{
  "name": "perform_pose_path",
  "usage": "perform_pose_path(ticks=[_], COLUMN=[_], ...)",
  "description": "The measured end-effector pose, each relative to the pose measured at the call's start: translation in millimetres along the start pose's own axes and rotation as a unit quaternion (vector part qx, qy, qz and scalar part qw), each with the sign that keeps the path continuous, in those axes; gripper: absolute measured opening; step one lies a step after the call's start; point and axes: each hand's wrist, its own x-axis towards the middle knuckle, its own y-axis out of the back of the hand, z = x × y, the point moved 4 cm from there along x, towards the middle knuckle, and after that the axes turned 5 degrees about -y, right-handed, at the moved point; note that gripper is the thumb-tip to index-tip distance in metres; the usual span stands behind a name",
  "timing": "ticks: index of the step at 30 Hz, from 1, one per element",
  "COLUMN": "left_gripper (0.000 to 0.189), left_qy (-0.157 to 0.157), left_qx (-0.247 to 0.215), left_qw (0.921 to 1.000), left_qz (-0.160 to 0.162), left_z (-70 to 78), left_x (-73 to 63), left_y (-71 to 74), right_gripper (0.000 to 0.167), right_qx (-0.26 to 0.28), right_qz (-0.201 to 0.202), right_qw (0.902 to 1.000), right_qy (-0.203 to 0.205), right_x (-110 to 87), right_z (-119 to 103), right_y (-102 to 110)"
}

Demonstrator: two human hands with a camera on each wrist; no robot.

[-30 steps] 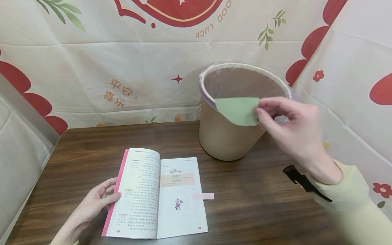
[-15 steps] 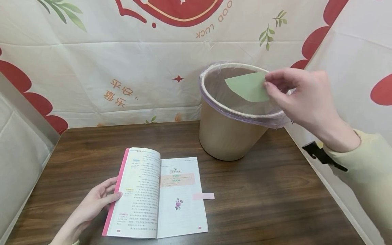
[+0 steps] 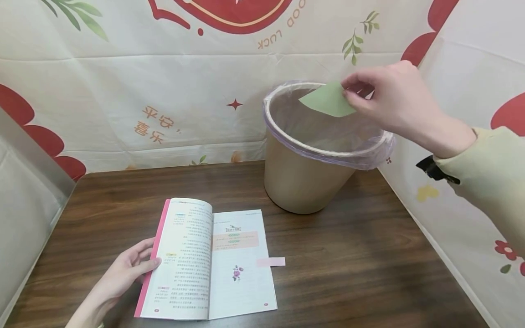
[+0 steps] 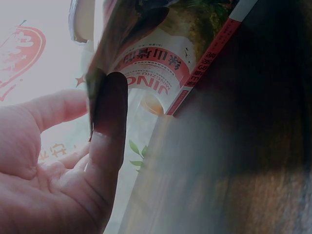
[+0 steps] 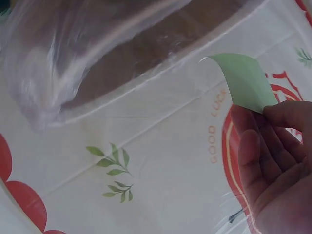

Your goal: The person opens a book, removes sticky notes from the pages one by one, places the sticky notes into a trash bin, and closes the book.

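Observation:
Above the mouth of a beige waste bin point(image 3: 303, 177), my right hand point(image 3: 398, 100) pinches a slightly curved piece of green paper point(image 3: 326, 100) between thumb and fingertips. In the right wrist view the green paper point(image 5: 243, 80) bends over at its far end. An open book point(image 3: 188, 259) with a pink edge lies on the table. My left hand point(image 3: 119, 273) holds its left edge, thumb over the page margin. The left wrist view shows a finger under the lifted printed cover point(image 4: 170, 53). From the right-hand page sticks out a pink paper tab point(image 3: 275, 261).
A thin purplish plastic liner point(image 3: 369, 159) folds over the bin's rim. The bin stands at the back of the dark wooden table point(image 3: 348, 255). Behind it hangs a white printed cloth point(image 3: 213, 73), and another cloth side point(image 3: 459, 82) runs along the right.
My right hand has moved up and away, carrying the green paper from in front of the bin's near rim to above its mouth. The left hand and book stay put.

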Motion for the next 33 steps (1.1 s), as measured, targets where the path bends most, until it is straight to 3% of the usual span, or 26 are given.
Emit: perform_pose_path(ticks=[14, 25, 33], left_gripper=[0.066, 0.066, 0.068], left_qy=[-0.003, -0.002, 0.013], left_qx=[-0.003, -0.002, -0.005], left_qw=[1.0000, 1.0000, 0.9999], left_qz=[-0.005, -0.006, -0.003], left_z=[3.0, 5.4, 6.6], left_x=[0.2, 0.6, 0.6], left_y=[0.8, -0.1, -0.2], right_gripper=[0.021, 0.017, 0.015], right_qx=[-0.074, -0.105, -0.118], right_qz=[-0.107, -0.220, -0.267], right_qw=[0.9911, 0.9685, 0.9500], right_qy=[0.029, 0.052, 0.111], right_x=[33.6, 46.1, 50.7], right_z=[11.3, 18.8, 14.0], right_y=[-27.3, -55.0, -68.2])
